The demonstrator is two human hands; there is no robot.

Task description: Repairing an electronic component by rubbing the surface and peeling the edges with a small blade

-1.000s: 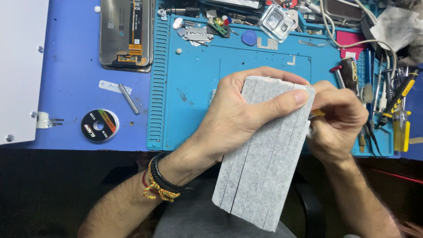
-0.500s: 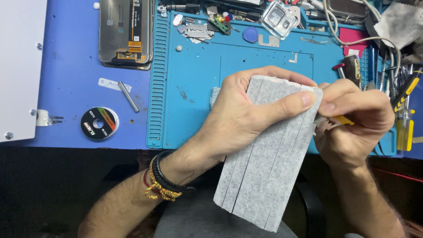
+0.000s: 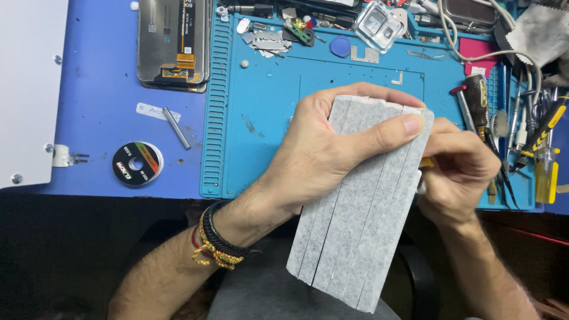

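Blue table point(image 3: 106, 89) with teal silicone work mat point(image 3: 267, 118). Far left: round black wire spool point(image 3: 137, 165); above it, dark phone screen panel lying flat point(image 3: 173, 41). Centre: left hand point(image 3: 314, 154), grip closed around grey felt-like slitted sheet point(image 3: 361, 219), held tilted above mat's near edge. Right: right hand point(image 3: 459, 169), fingers pinched on small yellow tool point(image 3: 427, 162) at sheet's edge.
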